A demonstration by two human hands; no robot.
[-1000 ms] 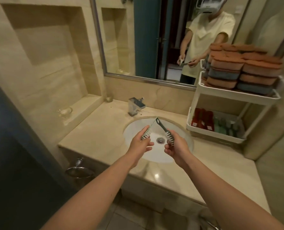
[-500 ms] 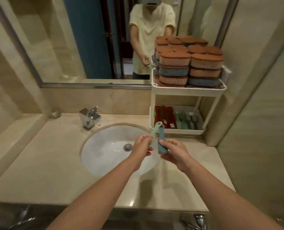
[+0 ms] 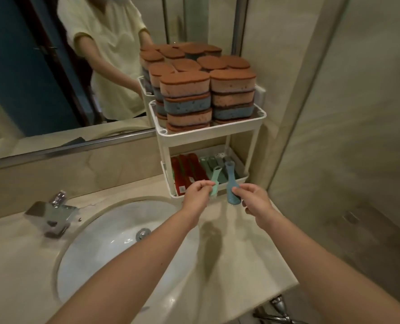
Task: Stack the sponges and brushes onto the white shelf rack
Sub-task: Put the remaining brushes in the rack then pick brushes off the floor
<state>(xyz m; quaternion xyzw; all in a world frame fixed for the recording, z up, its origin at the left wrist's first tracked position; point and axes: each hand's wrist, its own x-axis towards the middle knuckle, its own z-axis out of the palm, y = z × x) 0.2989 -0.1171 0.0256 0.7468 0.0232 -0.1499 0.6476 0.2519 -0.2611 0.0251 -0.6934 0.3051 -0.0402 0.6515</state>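
A white two-tier shelf rack (image 3: 207, 134) stands on the counter at the wall corner. Its top tier carries stacks of orange and blue sponges (image 3: 187, 97). In the bottom tier lie red brushes (image 3: 186, 171) and green and grey brushes (image 3: 214, 163). My left hand (image 3: 197, 195) pinches a light green brush (image 3: 214, 181) by its head end, handle pointing toward the bottom tier. My right hand (image 3: 255, 201) pinches a blue brush (image 3: 231, 183) the same way. Both brushes hover just in front of the bottom tier's rim.
A white oval sink (image 3: 114, 249) sits in the beige counter (image 3: 248, 260), with a chrome faucet (image 3: 51, 213) at its left. A mirror (image 3: 54, 78) runs behind, showing a person in a pale shirt. A tiled wall (image 3: 346, 136) closes the right side.
Both hands carried the brushes from over the sink to the right, up to the rack's bottom tier. The view has turned toward the rack and come closer.
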